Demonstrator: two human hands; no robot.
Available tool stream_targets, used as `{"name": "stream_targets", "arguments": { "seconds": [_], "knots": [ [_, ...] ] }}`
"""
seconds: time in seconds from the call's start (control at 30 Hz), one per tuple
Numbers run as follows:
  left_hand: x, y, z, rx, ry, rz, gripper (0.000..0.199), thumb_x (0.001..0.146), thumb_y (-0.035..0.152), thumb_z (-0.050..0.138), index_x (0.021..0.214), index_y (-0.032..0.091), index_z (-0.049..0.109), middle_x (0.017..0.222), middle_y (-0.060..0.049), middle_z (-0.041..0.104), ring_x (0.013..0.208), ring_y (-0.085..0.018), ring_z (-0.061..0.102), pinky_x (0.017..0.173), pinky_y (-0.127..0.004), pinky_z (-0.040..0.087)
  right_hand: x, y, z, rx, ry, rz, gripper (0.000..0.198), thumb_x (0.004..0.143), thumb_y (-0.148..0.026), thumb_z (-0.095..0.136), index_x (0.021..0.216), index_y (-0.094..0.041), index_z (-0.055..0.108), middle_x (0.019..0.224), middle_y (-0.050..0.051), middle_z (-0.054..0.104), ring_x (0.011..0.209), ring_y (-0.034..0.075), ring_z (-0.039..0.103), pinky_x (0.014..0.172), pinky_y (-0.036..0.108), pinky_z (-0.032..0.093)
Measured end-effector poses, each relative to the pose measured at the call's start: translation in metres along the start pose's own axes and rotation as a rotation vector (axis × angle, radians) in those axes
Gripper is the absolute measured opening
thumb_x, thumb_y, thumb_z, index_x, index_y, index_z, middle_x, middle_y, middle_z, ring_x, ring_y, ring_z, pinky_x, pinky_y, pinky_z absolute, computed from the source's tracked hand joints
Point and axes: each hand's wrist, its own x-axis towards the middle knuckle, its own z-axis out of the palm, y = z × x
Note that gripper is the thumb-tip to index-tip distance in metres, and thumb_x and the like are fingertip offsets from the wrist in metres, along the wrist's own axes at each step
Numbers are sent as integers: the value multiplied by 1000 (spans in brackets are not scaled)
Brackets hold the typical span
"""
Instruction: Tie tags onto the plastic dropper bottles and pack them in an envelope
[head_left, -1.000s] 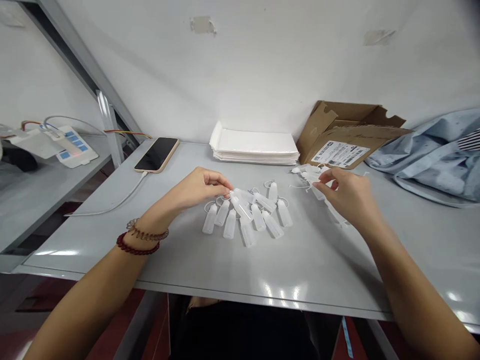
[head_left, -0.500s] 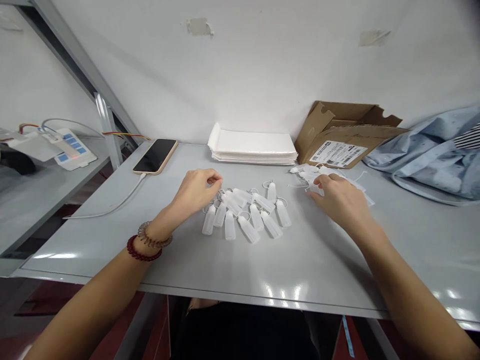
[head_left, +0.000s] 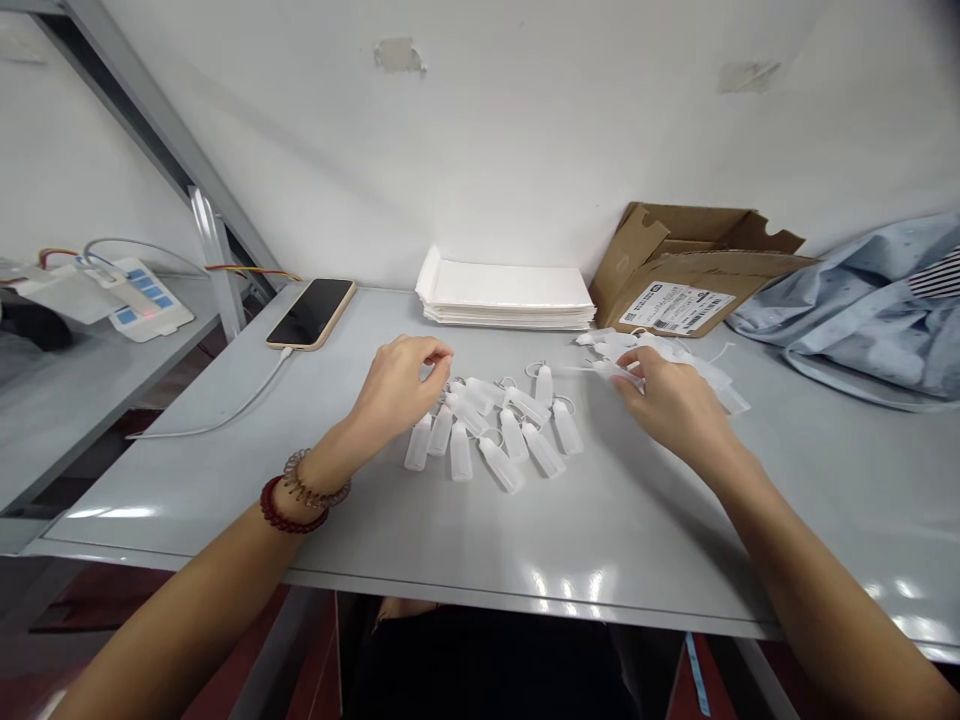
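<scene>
Gray table [head_left: 637, 540] carries everything. Blue cloth [head_left: 840, 325] far right, cardboard box [head_left: 626, 270] beside it, white paper stack [head_left: 510, 287] left of that; probably kept at the back to leave the hands room. Left hand [head_left: 401, 385]: fingertips together, can't tell if anything's between them. Right hand [head_left: 679, 400]: thumb and index pinching. Phone [head_left: 312, 313] at left, plug [head_left: 284, 354] in, presumably parked there to charge. Smallest: translucent pieces, cluster [head_left: 504, 465] near left fingertips, pile [head_left: 712, 372] by the box, one piece [head_left: 609, 371] in the right pinch; likely small enough for two digits.
</scene>
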Motion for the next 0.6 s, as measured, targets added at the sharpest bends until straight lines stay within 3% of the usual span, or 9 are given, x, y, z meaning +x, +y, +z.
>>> {"name": "stream_targets", "arguments": {
  "seconds": [0.13,0.27,0.43,0.6],
  "knots": [
    [-4,8,0,-99,83,53,17,83,20,54,90,16,69,83,-4,71,82,-18,62,60,-24,48,-2,-3,2,270,109,-54,16,83,-28,54,95,-17,58,80,7,69,67,21,61,58,31,44],
    [-10,17,0,-260,51,119,21,84,23,57,99,15,68,87,-5,70,81,-16,62,51,-19,45,-12,-15,6,505,260,-167,19,83,-33,57,94,-18,57,83,6,68,58,15,60,56,29,47],
    [-17,27,-1,-387,-90,272,24,85,28,61,101,12,69,88,-6,71,84,-16,61,72,-27,51,-28,-32,14,552,358,-314,18,86,-31,56,98,-18,54,86,5,68,60,14,64,49,25,46],
    [-20,34,-1,-465,-177,305,21,83,27,65,96,12,71,83,-5,71,81,-15,62,73,-26,50,-35,-41,19,448,529,-480,12,85,-26,58,95,-18,56,85,4,68,56,12,61,44,22,44]
  ]
}}
